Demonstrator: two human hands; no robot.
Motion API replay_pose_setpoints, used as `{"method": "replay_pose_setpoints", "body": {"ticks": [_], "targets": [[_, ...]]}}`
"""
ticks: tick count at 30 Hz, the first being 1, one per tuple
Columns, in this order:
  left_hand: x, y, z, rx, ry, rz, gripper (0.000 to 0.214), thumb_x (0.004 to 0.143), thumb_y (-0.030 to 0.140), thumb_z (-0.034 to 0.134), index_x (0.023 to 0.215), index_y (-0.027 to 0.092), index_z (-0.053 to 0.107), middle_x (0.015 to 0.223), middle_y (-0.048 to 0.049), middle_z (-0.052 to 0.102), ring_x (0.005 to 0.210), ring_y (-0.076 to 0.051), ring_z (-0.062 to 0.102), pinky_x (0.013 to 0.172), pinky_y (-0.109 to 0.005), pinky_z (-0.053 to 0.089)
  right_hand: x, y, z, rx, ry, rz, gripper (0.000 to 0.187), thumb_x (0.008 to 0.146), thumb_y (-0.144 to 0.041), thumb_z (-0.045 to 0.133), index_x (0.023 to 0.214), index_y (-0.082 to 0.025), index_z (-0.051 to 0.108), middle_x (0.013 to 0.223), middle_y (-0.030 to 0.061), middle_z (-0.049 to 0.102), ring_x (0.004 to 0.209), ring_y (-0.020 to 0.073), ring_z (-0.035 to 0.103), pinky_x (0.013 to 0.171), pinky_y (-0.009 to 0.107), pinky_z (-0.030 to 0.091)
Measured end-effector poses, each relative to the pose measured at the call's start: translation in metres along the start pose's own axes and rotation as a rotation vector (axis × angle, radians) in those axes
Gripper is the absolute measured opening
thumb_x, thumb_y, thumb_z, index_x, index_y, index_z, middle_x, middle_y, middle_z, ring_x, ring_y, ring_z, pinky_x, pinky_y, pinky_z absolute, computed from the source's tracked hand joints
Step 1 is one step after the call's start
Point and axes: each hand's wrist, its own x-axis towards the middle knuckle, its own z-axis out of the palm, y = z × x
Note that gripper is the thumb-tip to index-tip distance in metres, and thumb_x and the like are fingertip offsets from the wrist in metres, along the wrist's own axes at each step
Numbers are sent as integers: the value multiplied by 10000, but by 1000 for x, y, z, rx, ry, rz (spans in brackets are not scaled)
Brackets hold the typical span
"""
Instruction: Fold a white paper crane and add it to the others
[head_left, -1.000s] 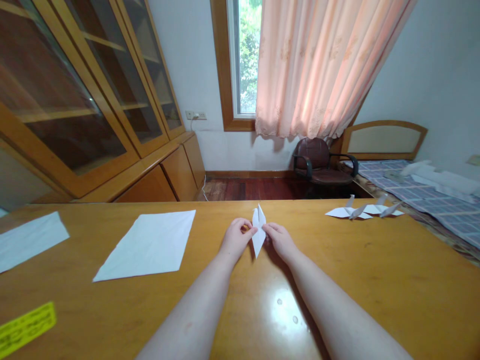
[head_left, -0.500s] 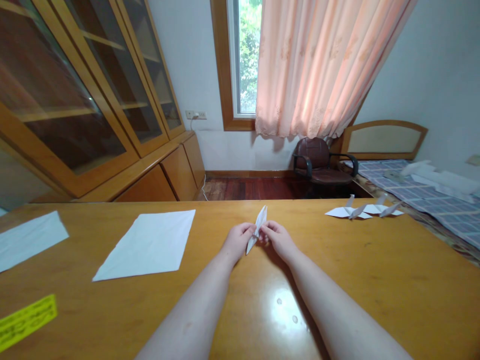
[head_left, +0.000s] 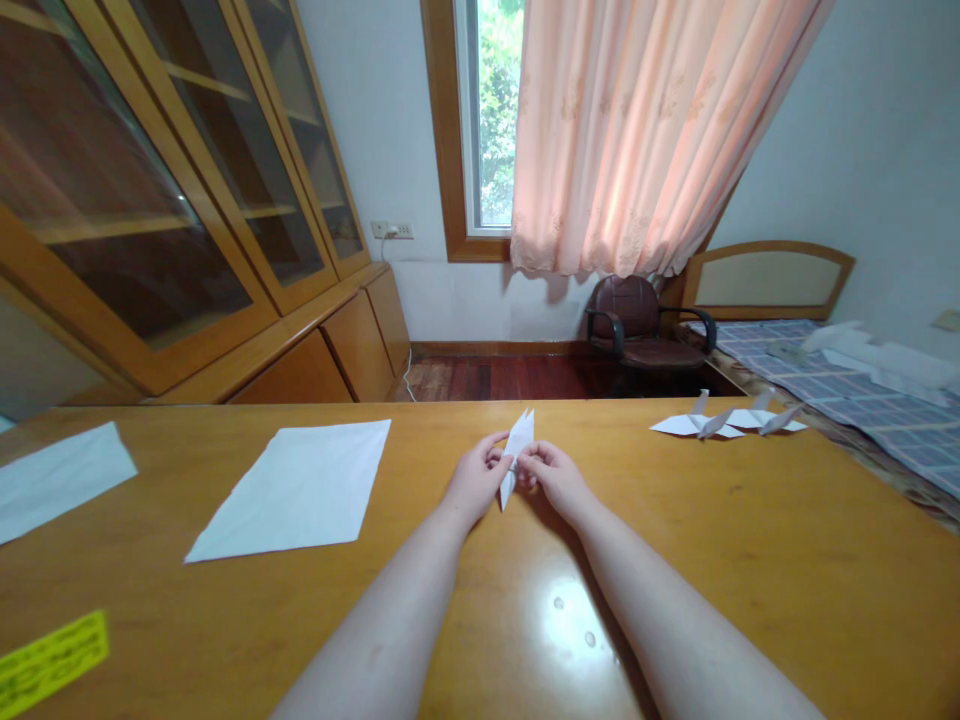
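Note:
Just above the far middle of the wooden table, a narrow folded white paper (head_left: 520, 436) stands between my two hands, its long pointed ends facing away from and toward me. My left hand (head_left: 478, 478) pinches it from the left, with the thumb lying on its face. From the right, the fingertips of my right hand (head_left: 553, 474) are closed on its edge near the middle. Two slim points show at its far end. Part of the paper's middle is covered by my fingers.
Two folded paper cranes (head_left: 697, 425) stand at the table's far right. A flat white sheet (head_left: 300, 490) lies to the left, with another sheet (head_left: 64, 480) beyond it by the left edge. Behind the wooden table (head_left: 750, 580) are a chair (head_left: 637, 325) and a bed (head_left: 832, 370).
The folded paper has turned slightly and shows a broader face, its far end split into two points. My left fingers have shifted on it; the right hand has hardly moved.

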Motion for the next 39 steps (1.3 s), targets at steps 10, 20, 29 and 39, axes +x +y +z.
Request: {"method": "replay_pose_setpoints", "body": {"ticks": [10,20,29,39], "targets": [[0,1,-1,-26,3,-6,466,772,230,560,1229,163,494,804,-45,657,657,-127,606,604,-233,469,0,5,-2,-16,-17,-9,274,708,-407,627,640,-180,492,544,-21,553,484,89,459,491,227,328],[1,-4,-1,55,25,-34,356,750,251,588,1091,146,587,868,-77,676,729,-161,626,673,-272,492,-3,2,-1,-87,-75,-10,275,710,-416,639,654,-174,522,567,-18,537,524,97,468,514,230,335],[1,-5,-1,107,21,-15,310,750,231,579,1048,150,609,894,-82,682,771,-172,629,709,-288,494,-2,5,-1,-125,-69,-28,266,718,-394,625,658,-181,478,541,-37,507,492,87,452,481,219,317],[1,3,1,-110,56,-38,292,742,186,594,1027,138,553,835,-64,671,764,-158,639,717,-283,508,8,16,-7,-50,156,-31,377,594,-291,706,786,-214,391,605,-60,536,492,107,525,486,236,396]]}}
